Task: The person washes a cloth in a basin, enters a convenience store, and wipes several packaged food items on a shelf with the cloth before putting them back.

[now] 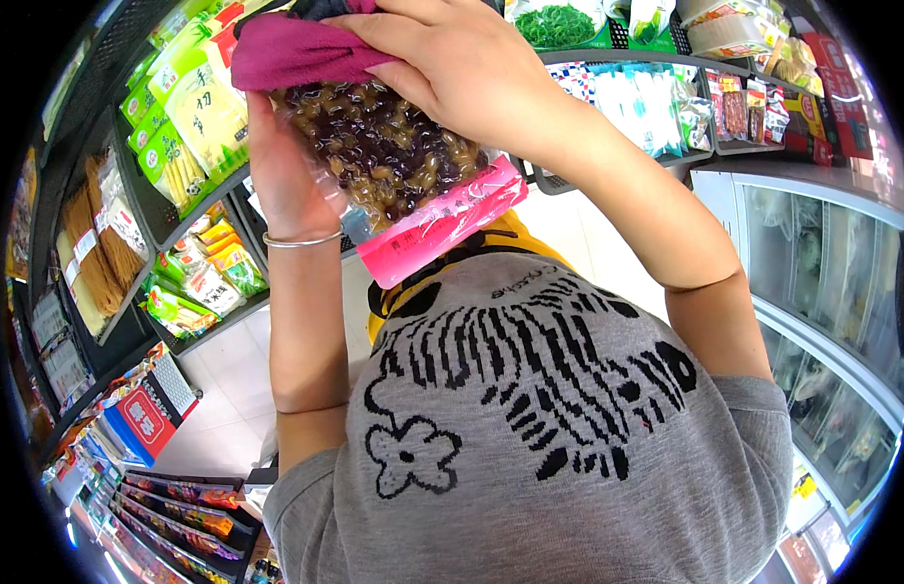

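Fingers (pixel 398 37) of the right hand (pixel 476 80) pinch the cloth (pixel 301 54) at the far end of the packet (pixel 384 151), the left hand (pixel 294 170) clasps its left edge, the shirt (pixel 510 389) lies off its near end, and firm support plus light, flat pressure looks best for something so soft.

Packet (pixel 388 161): brightly lit, sharp, white glints across it
Glass doors (pixel 812 238): strongly bowed edges, right of the packet
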{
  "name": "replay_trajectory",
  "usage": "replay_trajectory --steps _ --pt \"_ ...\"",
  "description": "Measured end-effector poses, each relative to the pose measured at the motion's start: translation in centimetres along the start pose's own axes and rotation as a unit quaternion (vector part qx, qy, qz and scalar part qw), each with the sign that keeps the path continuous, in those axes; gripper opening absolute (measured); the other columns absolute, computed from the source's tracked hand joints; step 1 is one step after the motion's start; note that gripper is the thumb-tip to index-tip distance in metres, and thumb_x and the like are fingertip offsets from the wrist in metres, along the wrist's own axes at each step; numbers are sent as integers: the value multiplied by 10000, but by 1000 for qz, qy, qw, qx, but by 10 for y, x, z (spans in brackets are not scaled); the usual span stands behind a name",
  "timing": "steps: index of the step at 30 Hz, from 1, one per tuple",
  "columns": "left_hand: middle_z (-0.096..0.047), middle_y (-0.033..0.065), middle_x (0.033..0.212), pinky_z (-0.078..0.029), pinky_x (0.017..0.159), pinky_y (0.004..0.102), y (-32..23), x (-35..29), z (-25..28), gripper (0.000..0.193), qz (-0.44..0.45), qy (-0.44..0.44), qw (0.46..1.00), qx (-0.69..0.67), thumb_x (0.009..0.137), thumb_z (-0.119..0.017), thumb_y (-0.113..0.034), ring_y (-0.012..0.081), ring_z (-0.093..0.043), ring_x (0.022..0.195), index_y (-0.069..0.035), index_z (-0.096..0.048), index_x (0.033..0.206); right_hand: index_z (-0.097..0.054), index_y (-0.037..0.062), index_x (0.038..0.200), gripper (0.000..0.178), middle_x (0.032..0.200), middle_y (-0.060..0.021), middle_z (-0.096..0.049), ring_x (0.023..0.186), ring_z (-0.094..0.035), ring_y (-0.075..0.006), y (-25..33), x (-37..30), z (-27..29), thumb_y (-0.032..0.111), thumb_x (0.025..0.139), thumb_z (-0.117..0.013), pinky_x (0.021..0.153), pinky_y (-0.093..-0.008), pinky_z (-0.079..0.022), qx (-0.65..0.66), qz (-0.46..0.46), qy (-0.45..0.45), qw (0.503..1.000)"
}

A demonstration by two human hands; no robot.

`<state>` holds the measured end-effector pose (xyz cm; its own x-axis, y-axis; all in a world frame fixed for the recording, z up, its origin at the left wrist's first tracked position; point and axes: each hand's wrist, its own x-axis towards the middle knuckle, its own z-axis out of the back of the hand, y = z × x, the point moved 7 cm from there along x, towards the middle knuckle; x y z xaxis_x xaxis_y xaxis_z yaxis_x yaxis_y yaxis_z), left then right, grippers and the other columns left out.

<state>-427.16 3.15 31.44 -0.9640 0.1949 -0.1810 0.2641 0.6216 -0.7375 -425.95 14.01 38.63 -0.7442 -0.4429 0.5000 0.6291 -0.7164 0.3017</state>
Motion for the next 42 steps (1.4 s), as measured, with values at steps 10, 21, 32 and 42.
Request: replay_trajectory --steps 10,21,32,42 --pt "-460 155 1280 -353 989 455 -7 15 61 507 -35 -96 993 -64 940 -295 -394 308 -471 1145 -43 -396 1291 -614 110 952 279 1053 -8 -552 1183 -414 -252 62 -82 -40 199 700 -534 947 -471 -346 87 129 19 988" --pt "-530 85 1183 -415 921 344 50 6 74 540 58 -100 991 74 945 -307 -448 201 -545 1039 -5 -415 1233 -586 -4 972 246 948 -156 -580 898 -543 -321 -92 -257 -18 2 726 -574 803 -376 -438 71 -363 62 927" --pt "-590 57 911 -463 574 292 273 78 200 568 275 -230 925 128 871 -477 -500 178 -564 701 27 -477 1085 -587 -12 992 238 991 -179 -581 926 -538 -341 -78 -334 -21 10 756 -563 833 -362 -437 138 -524 51 839" --pt "-648 123 864 -483 694 303 163 74 74 238 52 171 823 539 843 -567 -161 189 -634 740 -11 -589 1027 -596 -11 969 250 952 -156 -585 899 -531 -329 -90 -336 -14 0 721 -566 807 -371 -440 103 -517 34 849"
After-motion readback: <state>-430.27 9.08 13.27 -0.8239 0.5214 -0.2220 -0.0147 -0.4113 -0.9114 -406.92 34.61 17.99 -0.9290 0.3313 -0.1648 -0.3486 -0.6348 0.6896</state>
